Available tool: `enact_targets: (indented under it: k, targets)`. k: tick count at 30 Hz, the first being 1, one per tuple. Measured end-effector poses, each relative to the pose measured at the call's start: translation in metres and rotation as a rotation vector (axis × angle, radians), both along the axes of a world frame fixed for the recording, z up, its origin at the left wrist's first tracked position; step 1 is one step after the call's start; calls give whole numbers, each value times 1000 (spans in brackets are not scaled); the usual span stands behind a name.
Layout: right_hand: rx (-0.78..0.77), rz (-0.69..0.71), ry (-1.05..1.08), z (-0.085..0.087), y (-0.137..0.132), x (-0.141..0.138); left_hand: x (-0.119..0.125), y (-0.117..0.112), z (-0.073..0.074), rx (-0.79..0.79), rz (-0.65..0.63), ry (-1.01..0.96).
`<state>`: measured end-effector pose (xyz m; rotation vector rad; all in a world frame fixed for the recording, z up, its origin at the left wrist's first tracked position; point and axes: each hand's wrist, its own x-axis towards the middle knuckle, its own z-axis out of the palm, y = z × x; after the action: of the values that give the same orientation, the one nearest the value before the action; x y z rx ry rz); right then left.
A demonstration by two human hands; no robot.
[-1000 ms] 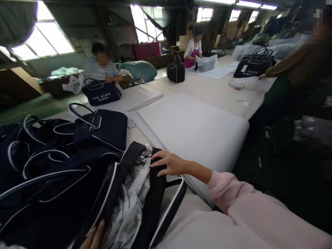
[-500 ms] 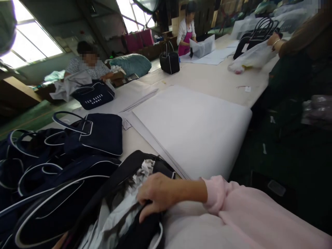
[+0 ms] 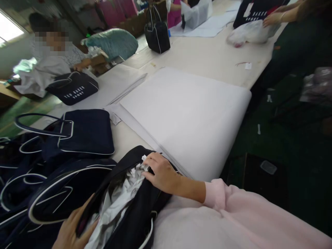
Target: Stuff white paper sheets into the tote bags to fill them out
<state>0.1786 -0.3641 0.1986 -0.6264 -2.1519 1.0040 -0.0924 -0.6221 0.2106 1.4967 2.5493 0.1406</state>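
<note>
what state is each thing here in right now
near bag, unzipped, stuffed
paper filling, crumpled, inside near bag
right hand, lying open on near bag's rim, fingertips on paper filling
left hand, closed on near bag's other side
flat bag, lying on its side, handles loose
paper stack, flat, edge drooping off table
far bag, standing upright, handles up

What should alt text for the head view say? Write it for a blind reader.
A person's right hand rests on crumpled white paper in an open dark bag on a table, while the left hand grips the bag's side. More dark bags lie to the left, a stack of white sheets ahead; other people work beyond.
</note>
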Motion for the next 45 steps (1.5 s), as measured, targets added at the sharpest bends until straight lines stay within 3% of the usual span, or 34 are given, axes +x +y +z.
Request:
enact_targets:
  k: [5, 8, 9, 11, 13, 15, 17, 20, 27, 32, 35, 38, 42, 45]
  targets:
    - [-36, 432, -288, -20, 43, -45, 17, 8, -2, -147, -62, 68]
    - [-350, 625, -173, -38, 62, -59, 35, 16, -2, -177, -111, 170]
    - [-507, 632, -84, -44, 68, -59, 40, 16, -3, -151, -125, 200]
    - [-762, 483, 33, -58, 79, -50, 46, 14, -7, -70, -147, 214]
    - [-746, 233, -43, -73, 89, -35, 48, 8, -11, -13, -165, 169]
    - [-605, 129, -239, -86, 99, -18, 48, 2, -13, 12, -169, 121]
    - [-634, 251, -376, -95, 107, -5, 50, -2, -13, 33, -165, 97]
    - [-836, 498, -399, -98, 112, 7, 58, -1, -9, 54, -148, 88]
    - [-959, 641, -517, -82, 112, 9, 65, 4, -7, 104, -135, 71]
    - [-1013, 590, -353, -63, 115, 2, 58, 5, -10, 111, -143, 55]
    - [-899, 657, -316, -41, 110, -8, 59, 8, -11, 103, -146, 72]
    - [-684, 794, -306, -10, 95, -22, 58, 5, -15, 100, -142, 91]
    - [-409, 896, -280, 28, 59, -38, 46, -20, -21, 163, -94, 108]
    - [-462, 949, -157, 40, 38, -43, 48, -39, -10, 253, -26, 94]
